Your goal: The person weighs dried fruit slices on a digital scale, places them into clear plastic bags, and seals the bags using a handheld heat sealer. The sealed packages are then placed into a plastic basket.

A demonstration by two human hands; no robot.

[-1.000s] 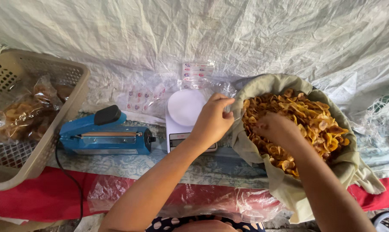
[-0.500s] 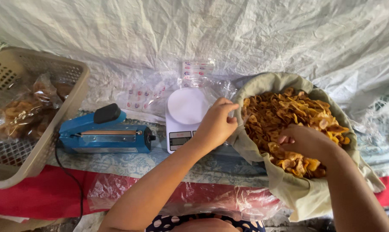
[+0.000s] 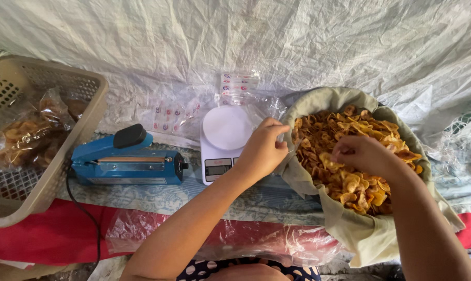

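1. The left hand (image 3: 262, 151) pinches a clear plastic bag (image 3: 277, 112) at the rim of the cloth-lined basket (image 3: 350, 237), fingers closed on the film.
2. The right hand (image 3: 361, 154) sits over the fried banana chips (image 3: 350, 182) heaped in that basket, fingers curled shut; whether they clasp any chips I cannot tell.
3. A white digital scale (image 3: 226, 136) stands just left of the left hand.
4. Further left lies a blue impulse sealer (image 3: 126, 158), beside a beige plastic basket (image 3: 64, 156) of bagged chips (image 3: 30, 135).
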